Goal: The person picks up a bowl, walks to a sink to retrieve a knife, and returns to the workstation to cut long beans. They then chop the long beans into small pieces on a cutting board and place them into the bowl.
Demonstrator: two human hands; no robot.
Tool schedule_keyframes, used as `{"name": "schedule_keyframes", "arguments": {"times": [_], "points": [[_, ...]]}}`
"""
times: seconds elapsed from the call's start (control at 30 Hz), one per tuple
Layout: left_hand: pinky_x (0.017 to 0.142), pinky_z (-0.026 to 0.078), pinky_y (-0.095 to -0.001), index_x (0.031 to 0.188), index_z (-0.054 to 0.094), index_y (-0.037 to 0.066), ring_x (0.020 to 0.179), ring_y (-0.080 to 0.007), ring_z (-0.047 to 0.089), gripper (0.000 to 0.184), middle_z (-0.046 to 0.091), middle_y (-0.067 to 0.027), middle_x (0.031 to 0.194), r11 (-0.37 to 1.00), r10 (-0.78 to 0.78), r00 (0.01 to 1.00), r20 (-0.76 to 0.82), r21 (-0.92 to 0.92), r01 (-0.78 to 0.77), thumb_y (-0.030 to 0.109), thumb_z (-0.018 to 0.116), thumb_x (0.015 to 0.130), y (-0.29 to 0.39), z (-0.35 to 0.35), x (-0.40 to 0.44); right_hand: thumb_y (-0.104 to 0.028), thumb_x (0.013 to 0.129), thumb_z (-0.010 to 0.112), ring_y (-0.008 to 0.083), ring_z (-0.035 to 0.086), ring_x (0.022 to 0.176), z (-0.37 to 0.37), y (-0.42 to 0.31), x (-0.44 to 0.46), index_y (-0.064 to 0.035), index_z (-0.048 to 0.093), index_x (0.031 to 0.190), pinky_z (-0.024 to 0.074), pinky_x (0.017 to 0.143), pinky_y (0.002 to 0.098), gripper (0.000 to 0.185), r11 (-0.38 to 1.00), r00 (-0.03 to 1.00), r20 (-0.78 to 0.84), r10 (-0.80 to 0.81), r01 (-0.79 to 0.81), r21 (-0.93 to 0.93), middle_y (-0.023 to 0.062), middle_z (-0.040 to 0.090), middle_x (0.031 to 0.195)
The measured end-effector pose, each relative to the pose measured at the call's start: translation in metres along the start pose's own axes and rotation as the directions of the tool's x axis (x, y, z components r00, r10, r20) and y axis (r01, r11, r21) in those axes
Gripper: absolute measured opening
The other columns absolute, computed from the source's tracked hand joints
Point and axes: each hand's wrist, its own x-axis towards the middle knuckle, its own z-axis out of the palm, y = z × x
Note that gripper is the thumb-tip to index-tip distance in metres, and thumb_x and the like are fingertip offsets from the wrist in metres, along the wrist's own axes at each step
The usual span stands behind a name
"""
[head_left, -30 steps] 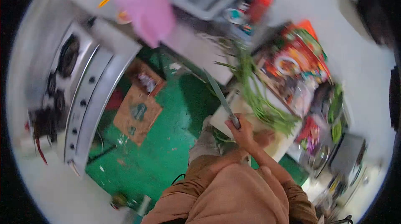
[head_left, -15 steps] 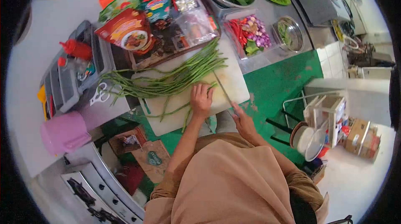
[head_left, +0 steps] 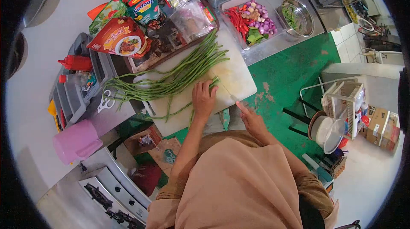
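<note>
A large bundle of long green beans (head_left: pixel 179 73) lies across the white cutting board (head_left: pixel 241 71). My left hand (head_left: pixel 204 99) presses on the board with its fingers curled round a few long beans, whose short ends poke out beside the fingertips. In my right hand (head_left: pixel 253 120) is the handle of a kitchen knife (head_left: pixel 231 95). Its thin blade points away from me and reaches close to those bean ends; whether it touches them I cannot tell. Some loose beans trail below my left wrist toward the board's near edge.
Behind the board stand seasoning packets (head_left: pixel 145 9) on a dark tray. Back right are a clear tub (head_left: pixel 267 39) of chillies and shallots and a steel bowl (head_left: pixel 309 20). To the left lie white scissors (head_left: pixel 105 102), a grey caddy (head_left: pixel 70 94) and a pink jug (head_left: pixel 77 141).
The view has shifted a little. The knife blade has come nearer the bean ends by my left fingers, and the handle sits slightly lower. My left hand keeps its hold on the beans.
</note>
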Motion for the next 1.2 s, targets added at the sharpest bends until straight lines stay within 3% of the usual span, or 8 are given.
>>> {"name": "schedule_keyframes", "arguments": {"times": [0.33,0.5,0.63,0.83,0.93,1.0,1.13,1.2], "points": [[0.087,0.043,-0.0455,0.114,0.059,0.006,0.098,-0.034,0.053,0.037,0.056,-0.0143,0.104,0.991,-0.082,0.995,0.053,0.11,0.076,0.024,0.07,0.083,-0.036,-0.069,-0.062,-0.019,0.098,0.049,0.0419,0.06,0.071,0.009,0.013,0.0,-0.0314,0.03,0.148,0.0493,0.063,0.0519,0.055,0.998,0.993,-0.092,-0.069,0.068,-0.015,0.0187,0.059,0.09],[0.078,0.049,-0.0409,0.113,0.06,0.006,0.09,-0.031,0.057,0.033,0.056,-0.0131,0.102,0.956,0.099,0.966,0.241,0.245,-0.159,0.013,0.066,0.082,-0.056,-0.079,-0.064,-0.019,0.097,0.049,0.0415,0.06,0.071,0.008,0.013,0.0,-0.0315,0.031,0.148,0.0492,0.061,0.0515,0.055,0.997,0.993,-0.085,-0.079,0.078,-0.017,0.0185,0.058,0.089],[0.074,0.052,-0.0389,0.114,0.059,0.005,0.089,-0.0306,0.06,0.033,0.056,-0.0124,0.101,0.972,0.083,0.952,0.296,0.187,-0.143,0.009,0.064,0.081,-0.062,-0.091,-0.043,-0.02,0.097,0.05,0.041,0.06,0.069,0.01,0.017,-0.001,-0.0317,0.03,0.148,0.0488,0.058,0.0513,0.056,0.991,0.985,-0.122,-0.123,0.116,-0.065,0.0176,0.057,0.087],[0.072,0.055,-0.0337,0.127,0.054,0.006,0.09,-0.0272,0.061,0.044,0.055,-0.0095,0.11,0.816,0.434,0.833,0.342,0.243,-0.525,0.004,0.058,0.083,-0.062,-0.131,0.008,-0.019,0.097,0.05,0.0402,0.058,0.068,0.011,0.015,-0.006,-0.031,0.028,0.149,0.0487,0.058,0.0507,0.057,0.994,0.992,-0.088,-0.09,0.084,-0.063,0.0165,0.055,0.084],[0.083,0.05,-0.0435,0.122,0.057,0.005,0.098,-0.0382,0.059,0.038,0.055,-0.0182,0.116,0.839,0.437,0.814,0.382,0.153,-0.522,0.0,0.056,0.085,-0.041,-0.144,0.035,-0.018,0.097,0.05,0.0403,0.058,0.068,0.012,0.013,-0.006,-0.0305,0.029,0.148,0.0486,0.059,0.0511,0.057,0.996,0.992,-0.094,-0.083,0.078,-0.054,0.0166,0.055,0.085],[0.086,0.048,-0.0449,0.126,0.054,0.005,0.101,-0.04,0.058,0.041,0.056,-0.0207,0.117,0.961,0.214,0.926,0.311,0.103,-0.257,0.004,0.056,0.086,-0.032,-0.144,0.04,-0.018,0.097,0.05,0.0407,0.059,0.069,0.01,0.012,-0.006,-0.0308,0.029,0.148,0.0488,0.06,0.0513,0.057,0.997,0.994,-0.083,-0.07,0.068,-0.029,0.0168,0.056,0.087],[0.081,0.05,-0.041,0.129,0.05,0.007,0.097,-0.0328,0.059,0.043,0.059,-0.0182,0.106,0.98,-0.001,0.909,0.417,0.181,-0.082,0.004,0.054,0.086,-0.065,-0.128,0.017,-0.018,0.097,0.049,0.0421,0.06,0.074,0.005,0.004,-0.005,-0.032,0.029,0.148,0.0498,0.064,0.0518,0.057,0.999,0.999,-0.032,-0.005,0.004,-0.031,0.0176,0.057,0.091],[0.077,0.05,-0.0387,0.123,0.05,0.005,0.091,-0.0286,0.062,0.037,0.059,-0.0186,0.096,0.999,-0.041,0.925,0.378,0.034,0.031,0.007,0.054,0.087,-0.069,-0.121,0.004,-0.019,0.097,0.049,0.0424,0.06,0.074,0.006,0.004,-0.004,-0.0323,0.029,0.148,0.0499,0.065,0.0522,0.056,0.999,1.0,-0.024,0.007,-0.008,-0.038,0.0178,0.057,0.091]]}}
